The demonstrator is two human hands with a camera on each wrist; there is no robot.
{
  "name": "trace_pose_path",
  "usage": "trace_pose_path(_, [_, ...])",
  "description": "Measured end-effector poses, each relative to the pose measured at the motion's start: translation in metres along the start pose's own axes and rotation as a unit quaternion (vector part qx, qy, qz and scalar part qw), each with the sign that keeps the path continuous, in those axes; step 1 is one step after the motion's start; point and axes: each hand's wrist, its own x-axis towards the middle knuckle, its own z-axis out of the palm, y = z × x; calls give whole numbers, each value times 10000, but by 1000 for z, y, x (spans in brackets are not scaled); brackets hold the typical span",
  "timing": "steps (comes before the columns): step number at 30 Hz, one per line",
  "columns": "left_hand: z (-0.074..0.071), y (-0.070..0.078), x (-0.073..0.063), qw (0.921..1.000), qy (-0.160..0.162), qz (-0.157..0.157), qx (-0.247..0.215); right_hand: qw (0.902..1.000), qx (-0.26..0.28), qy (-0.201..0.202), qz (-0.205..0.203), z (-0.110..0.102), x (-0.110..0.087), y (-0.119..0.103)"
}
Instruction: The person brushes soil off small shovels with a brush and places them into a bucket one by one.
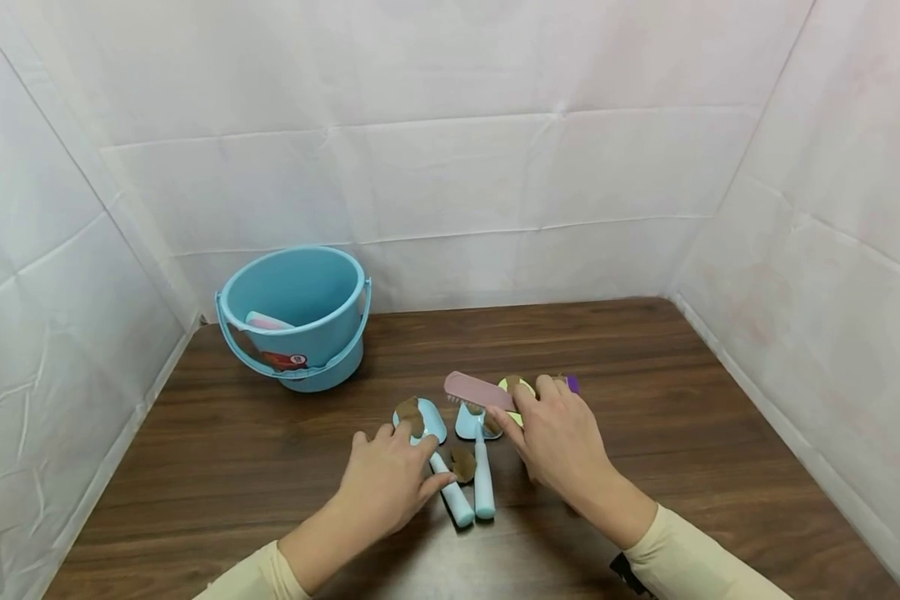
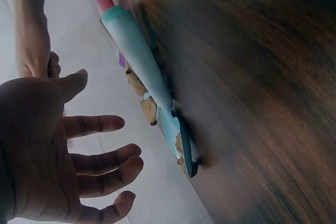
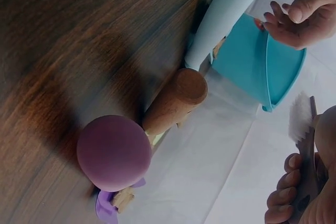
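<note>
My right hand point(image 1: 562, 437) grips the handle of a pink brush point(image 1: 480, 390), its fingers curled round it. The white bristles point(image 3: 300, 116) show in the right wrist view. My left hand point(image 1: 386, 479), fingers spread and loosely bent, hovers near two light-blue tools with pale handles; it holds nothing in the left wrist view. The left tool point(image 1: 457, 500) and the right tool point(image 1: 483, 483) lie side by side, wide heads pointing away. Brown, irregular pieces lie on the heads, and another brown piece point(image 1: 462, 464) sits between the handles.
A blue bucket point(image 1: 322, 358) with a pink-and-white item point(image 1: 268, 321) inside stands at back left. Beyond my right hand lie a yellow-green piece point(image 1: 516, 383) and a purple piece point(image 1: 572, 383). A purple rounded end point(image 3: 113, 153) and a brown handle point(image 3: 176, 100) show nearby. White cloth walls surround the table.
</note>
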Motion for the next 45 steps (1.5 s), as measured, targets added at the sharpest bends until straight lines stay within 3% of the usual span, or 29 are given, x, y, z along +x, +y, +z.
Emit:
trace_pose_path(4, [5, 3, 2, 10000, -58, -17, -28, 10000, -31, -19, -21, 0, 0, 0])
trace_pose_path(11, [24, 11, 6, 9943, -872, 104, -599, 10000, -13, -89, 38, 0, -1, -2])
trace_pose_path(14, [32, 12, 7, 9916, -1018, 130, -783, 9999, 4, -114, 40, 0, -1, -3])
trace_pose_path(18, [35, 9, 6, 9923, -1004, 46, -722, 9999, 22, -129, 56, 1, -2, -3])
trace_pose_path(24, [36, -3, 0, 9938, -899, -369, -549, 9999, 36, -112, 88, 3, -3, -3])
trace_pose_path(31, [46, -25, -5, 9967, -387, -666, -247, 9999, 72, -106, 53, 2, -4, -2])
trace_pose_path(36, [51, -40, -3, 9962, -135, -785, -346, 9999, 71, -135, 33, 1, -3, -3])
trace_pose_path(41, [52, -48, -4, 9965, -362, -631, -411, 9999, 32, -150, 25, 2, -2, -3])
trace_pose_path(45, [52, -51, -5, 9982, -497, -327, 8, 9999, 5, -159, -13, 2, -3, -4])
